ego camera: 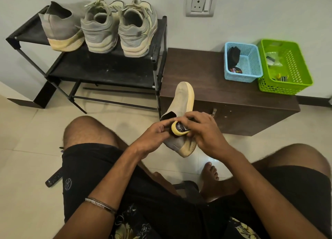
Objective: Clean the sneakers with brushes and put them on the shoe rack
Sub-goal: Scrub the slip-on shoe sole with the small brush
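Here, a seated person holds a grey slip-on sneaker point(183, 102) above the tiled floor point(27, 140), toe pointing up and away, its yellowed sole facing right. The left hand point(154, 134) grips the sneaker at the collar, fingers curled around the opening. The right hand point(203, 129) has its fingers wrapped over a small yellow-rimmed applicator point(179, 129) with a dark label, which sits pressed against the side of the sneaker near the heel; whether it is a brush or a sponge cannot be told. On the top shelf of the black shoe rack point(158, 41) stand three shoes with heels toward the camera: the matching grey slip-on point(61, 30) at the left, tilted against the wall, and a pair of laced grey trainers point(118, 32) beside it. Right of the rack, a low dark brown table point(206, 88) carries a blue basket point(251, 63) holding a dark object and a green basket point(291, 70) with small items, the two baskets touching. A wall socket point(200, 2) sits above. A dark remote control point(53, 179) lies on the floor by the left thigh.
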